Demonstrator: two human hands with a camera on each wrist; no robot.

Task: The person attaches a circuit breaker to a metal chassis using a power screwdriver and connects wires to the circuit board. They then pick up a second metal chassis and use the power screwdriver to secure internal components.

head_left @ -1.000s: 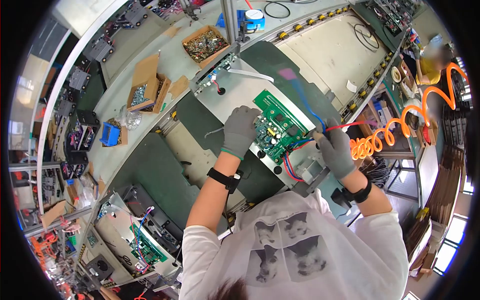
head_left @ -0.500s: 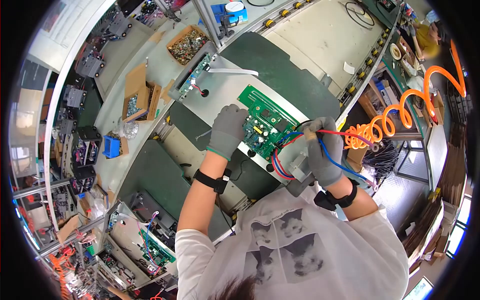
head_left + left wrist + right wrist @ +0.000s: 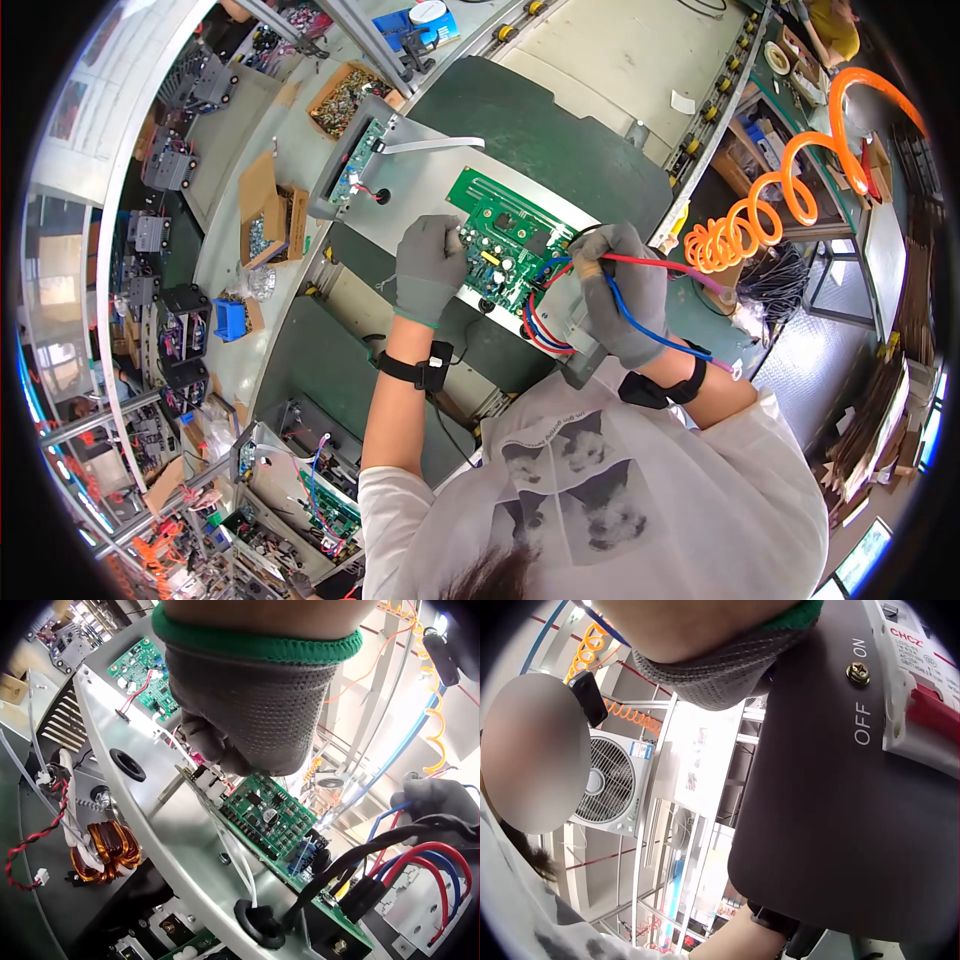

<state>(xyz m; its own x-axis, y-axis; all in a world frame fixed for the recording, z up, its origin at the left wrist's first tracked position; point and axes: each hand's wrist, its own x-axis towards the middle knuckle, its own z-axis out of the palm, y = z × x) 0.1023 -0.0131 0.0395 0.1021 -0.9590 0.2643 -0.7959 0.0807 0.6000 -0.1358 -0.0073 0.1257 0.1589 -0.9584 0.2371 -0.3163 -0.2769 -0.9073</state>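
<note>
A green circuit board (image 3: 510,245) sits on a silver metal chassis (image 3: 415,165). My gloved left hand (image 3: 430,268) has its curled fingers at the board's left edge and grips it; the left wrist view shows the hand (image 3: 244,712) over the board (image 3: 270,817), its fingertips partly hidden. Beyond the board's right end, my gloved right hand (image 3: 622,295) holds a red cable (image 3: 650,263) and a blue cable (image 3: 635,322), whose free ends hang past the hand. In the right wrist view a dark ON/OFF panel (image 3: 840,825) hides this hand's fingers.
Boxes of small parts (image 3: 345,100) and an open carton (image 3: 265,215) stand on the left bench, near a blue bin (image 3: 230,320). An orange coiled hose (image 3: 790,180) hangs at the right. Another chassis (image 3: 290,480) lies lower left. A person in yellow (image 3: 835,30) is at upper right.
My right hand has drawn closer to my body and turned; the cables' free ends have swung from pointing away to the right and downward. My left hand stays at the board's edge.
</note>
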